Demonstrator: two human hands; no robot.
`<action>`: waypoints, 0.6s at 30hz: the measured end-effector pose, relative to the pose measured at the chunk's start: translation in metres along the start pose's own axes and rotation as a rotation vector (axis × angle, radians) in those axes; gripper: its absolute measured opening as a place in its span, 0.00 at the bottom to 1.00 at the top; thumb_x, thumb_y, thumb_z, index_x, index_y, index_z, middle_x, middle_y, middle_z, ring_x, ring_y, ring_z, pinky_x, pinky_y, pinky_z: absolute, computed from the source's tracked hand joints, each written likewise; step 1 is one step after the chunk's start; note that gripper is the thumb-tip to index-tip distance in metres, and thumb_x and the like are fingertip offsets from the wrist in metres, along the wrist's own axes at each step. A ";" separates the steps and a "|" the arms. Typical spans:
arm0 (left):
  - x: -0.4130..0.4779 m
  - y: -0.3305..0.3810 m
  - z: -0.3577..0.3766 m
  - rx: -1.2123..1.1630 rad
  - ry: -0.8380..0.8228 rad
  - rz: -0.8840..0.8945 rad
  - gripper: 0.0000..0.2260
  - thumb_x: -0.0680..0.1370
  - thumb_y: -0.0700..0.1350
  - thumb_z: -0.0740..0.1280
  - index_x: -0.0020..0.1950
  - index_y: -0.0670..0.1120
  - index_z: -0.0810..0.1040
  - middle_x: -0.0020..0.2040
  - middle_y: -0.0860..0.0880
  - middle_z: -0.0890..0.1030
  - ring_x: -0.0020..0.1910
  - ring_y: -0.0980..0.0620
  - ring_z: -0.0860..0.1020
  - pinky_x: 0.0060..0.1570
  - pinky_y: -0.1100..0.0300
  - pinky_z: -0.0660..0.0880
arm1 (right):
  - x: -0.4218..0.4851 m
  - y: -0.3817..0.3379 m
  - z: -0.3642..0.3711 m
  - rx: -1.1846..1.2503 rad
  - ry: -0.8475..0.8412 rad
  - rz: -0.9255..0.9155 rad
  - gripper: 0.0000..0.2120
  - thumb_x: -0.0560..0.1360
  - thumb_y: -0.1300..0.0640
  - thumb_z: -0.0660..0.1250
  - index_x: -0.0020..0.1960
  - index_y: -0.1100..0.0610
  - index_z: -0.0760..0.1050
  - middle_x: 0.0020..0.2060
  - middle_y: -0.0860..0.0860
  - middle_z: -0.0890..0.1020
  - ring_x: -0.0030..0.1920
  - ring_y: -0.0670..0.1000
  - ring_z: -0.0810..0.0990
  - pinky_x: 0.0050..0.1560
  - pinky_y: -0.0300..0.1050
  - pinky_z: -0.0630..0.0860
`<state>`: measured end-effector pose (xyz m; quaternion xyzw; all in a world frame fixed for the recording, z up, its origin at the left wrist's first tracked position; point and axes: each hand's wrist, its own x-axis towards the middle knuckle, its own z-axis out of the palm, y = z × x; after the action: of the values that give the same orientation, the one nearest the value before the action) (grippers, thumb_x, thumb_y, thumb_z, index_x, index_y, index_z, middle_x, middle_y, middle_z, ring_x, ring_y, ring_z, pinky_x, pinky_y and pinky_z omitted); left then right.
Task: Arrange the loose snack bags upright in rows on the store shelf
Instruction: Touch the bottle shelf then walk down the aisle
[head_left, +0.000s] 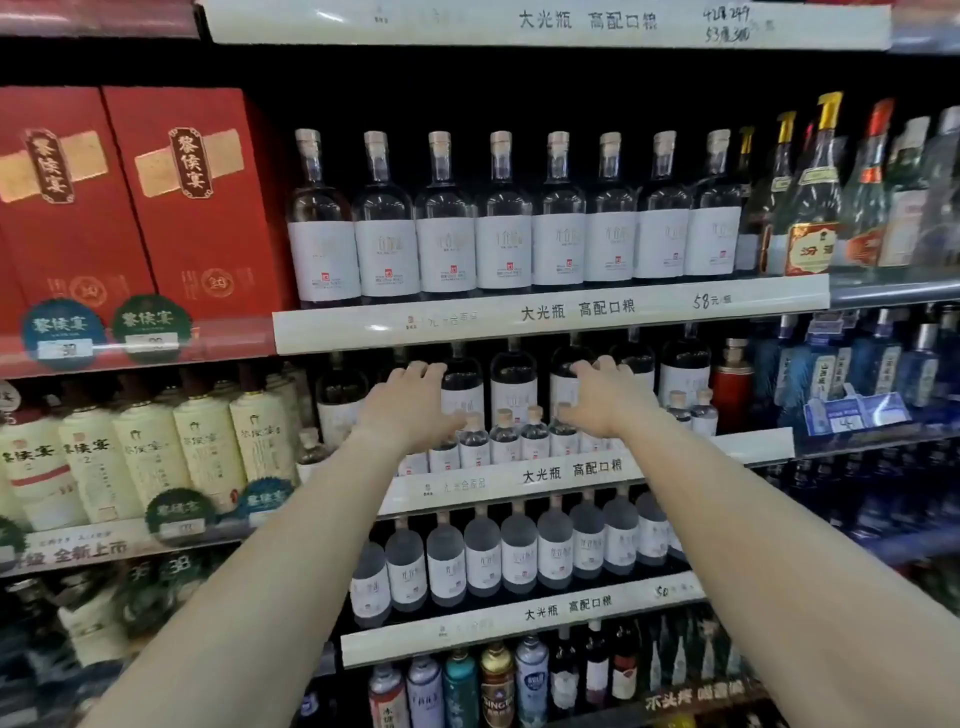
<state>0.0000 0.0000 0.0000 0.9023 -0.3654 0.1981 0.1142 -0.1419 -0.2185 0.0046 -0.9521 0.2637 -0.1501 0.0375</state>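
- 2 bare forearms reach up into the middle shelf bay, both palms turned away from the camera.
- Left hand (410, 402): fingers spread and slightly curled, tips at the shoulder of a tall dark bottle (461, 387); whether they touch the glass, cannot tell. Nothing visibly clamped in it.
- Right hand (605, 397): fingers spread, thumb pointing inward just above the small bottles (506, 434); fingertips lie over the second tall dark bottle (567, 374) behind. Grip or mere contact: cannot tell.
- Small bottles stand upright in 1 front row, right at the shelf lip; tall dark ones stand close behind them.
- Between the 2 hands a gap stays open, showing 1 tall dark bottle with a white label (514, 389).
- Headroom is tight: the cream price strip (550, 312) of the shelf above hangs just over the knuckles.
- Below the wrists runs another cream strip (571, 470), the front edge of this shelf.
- Upper shelf: 8 clear bottles (504, 223) shoulder to shoulder, little side room.
- Left bay: red boxes (130, 202) above, cream-coloured bottles (145, 457) below. Right bay: blue bottles (857, 364), packed.
- Snack bags: 0 visible anywhere in view; every shelf holds bottles, boxes or cans (498, 680).
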 end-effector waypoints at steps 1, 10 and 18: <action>0.005 0.011 0.009 -0.001 -0.022 0.035 0.36 0.73 0.65 0.61 0.77 0.50 0.58 0.74 0.47 0.65 0.70 0.44 0.66 0.58 0.46 0.71 | -0.003 0.011 0.001 -0.040 -0.008 0.023 0.38 0.73 0.36 0.65 0.76 0.53 0.60 0.72 0.58 0.65 0.69 0.63 0.67 0.61 0.58 0.72; 0.062 0.132 0.106 -0.026 -0.157 0.275 0.32 0.72 0.62 0.62 0.73 0.51 0.64 0.70 0.47 0.69 0.65 0.43 0.70 0.48 0.48 0.72 | -0.015 0.144 0.029 -0.135 -0.076 0.281 0.37 0.71 0.40 0.66 0.75 0.52 0.60 0.68 0.58 0.67 0.66 0.63 0.67 0.59 0.59 0.70; 0.106 0.245 0.173 -0.048 -0.254 0.437 0.35 0.71 0.64 0.64 0.74 0.49 0.62 0.69 0.45 0.70 0.64 0.42 0.70 0.48 0.49 0.71 | -0.035 0.277 0.042 -0.161 -0.135 0.503 0.35 0.73 0.37 0.66 0.73 0.53 0.62 0.70 0.58 0.66 0.68 0.63 0.66 0.60 0.62 0.68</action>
<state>-0.0560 -0.2995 -0.0934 0.8167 -0.5677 0.0943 0.0430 -0.2940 -0.4383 -0.0861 -0.8645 0.4997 -0.0509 0.0150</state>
